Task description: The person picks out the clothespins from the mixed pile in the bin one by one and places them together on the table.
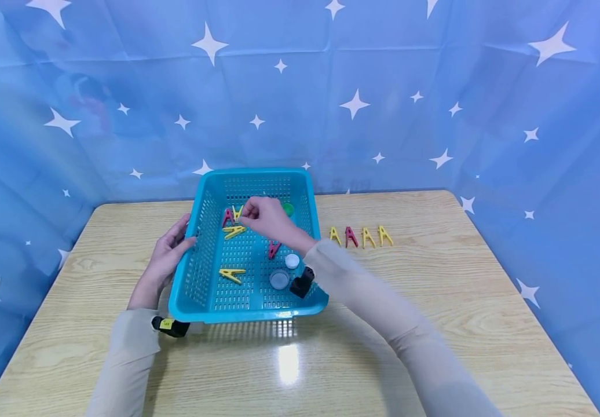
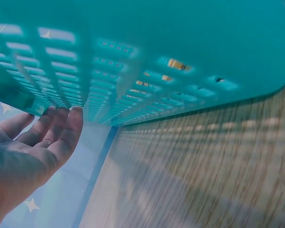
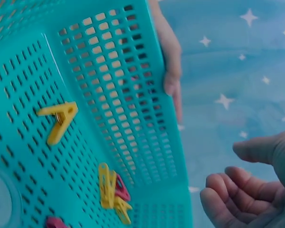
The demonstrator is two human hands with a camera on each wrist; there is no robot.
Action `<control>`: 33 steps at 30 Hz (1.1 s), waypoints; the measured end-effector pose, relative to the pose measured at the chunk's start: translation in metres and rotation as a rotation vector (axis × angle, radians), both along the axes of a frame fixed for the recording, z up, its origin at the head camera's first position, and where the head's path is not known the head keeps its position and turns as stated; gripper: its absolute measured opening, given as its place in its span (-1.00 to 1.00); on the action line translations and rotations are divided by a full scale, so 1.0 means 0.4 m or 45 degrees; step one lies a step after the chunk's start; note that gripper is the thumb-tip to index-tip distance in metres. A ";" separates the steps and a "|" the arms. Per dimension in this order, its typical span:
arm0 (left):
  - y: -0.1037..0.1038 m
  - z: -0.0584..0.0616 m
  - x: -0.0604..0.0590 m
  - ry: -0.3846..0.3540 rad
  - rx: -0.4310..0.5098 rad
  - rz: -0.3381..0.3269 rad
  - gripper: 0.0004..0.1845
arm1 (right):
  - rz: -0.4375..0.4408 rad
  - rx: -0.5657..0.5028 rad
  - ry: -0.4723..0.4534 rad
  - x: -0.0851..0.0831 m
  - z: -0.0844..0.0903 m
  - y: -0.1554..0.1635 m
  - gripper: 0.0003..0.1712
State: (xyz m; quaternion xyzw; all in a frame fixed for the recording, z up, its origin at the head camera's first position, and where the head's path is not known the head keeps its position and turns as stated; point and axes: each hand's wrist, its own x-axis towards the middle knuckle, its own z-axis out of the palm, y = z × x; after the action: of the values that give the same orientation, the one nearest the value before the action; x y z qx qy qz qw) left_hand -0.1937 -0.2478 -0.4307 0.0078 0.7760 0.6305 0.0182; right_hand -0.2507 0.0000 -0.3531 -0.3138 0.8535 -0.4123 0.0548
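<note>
**Reaching into the basket for the far clips**

The bench (image 1: 435, 324) carries a teal basket (image 1: 203, 289). The left hand (image 1: 167, 255) rests with straight fingers on its left wall. The right hand (image 1: 263, 217) hovers above the far-left corner, its grip loosely curled and holding nothing. The yellow clip (image 1: 237, 213) beside a red clip (image 1: 227, 218) lies just left of the fingertips, standing upright.

Staged booth; star-printed backdrop (image 1: 362, 104)

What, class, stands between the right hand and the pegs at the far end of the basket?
Nothing visible. The right hand hovers inside the basket, right over the yellow and red pegs, with no other item between them.
</note>
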 end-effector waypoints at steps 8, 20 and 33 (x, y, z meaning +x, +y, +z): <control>0.003 0.003 0.000 -0.009 0.024 -0.004 -0.33 | 0.082 0.023 -0.134 0.005 -0.030 -0.062 -0.87; 0.005 0.006 -0.001 -0.004 0.039 -0.004 -0.34 | 0.152 0.305 -0.262 0.010 -0.100 -0.101 -0.61; 0.001 0.002 -0.001 -0.003 0.058 -0.005 -0.33 | 0.230 0.532 -0.342 0.018 -0.147 -0.115 -0.39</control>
State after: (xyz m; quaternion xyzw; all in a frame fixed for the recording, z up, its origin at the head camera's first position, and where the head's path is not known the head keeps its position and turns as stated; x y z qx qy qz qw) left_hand -0.1940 -0.2474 -0.4298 0.0090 0.7613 0.6480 0.0200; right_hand -0.2434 -0.0458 -0.4117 -0.3131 0.8737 -0.2585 0.2679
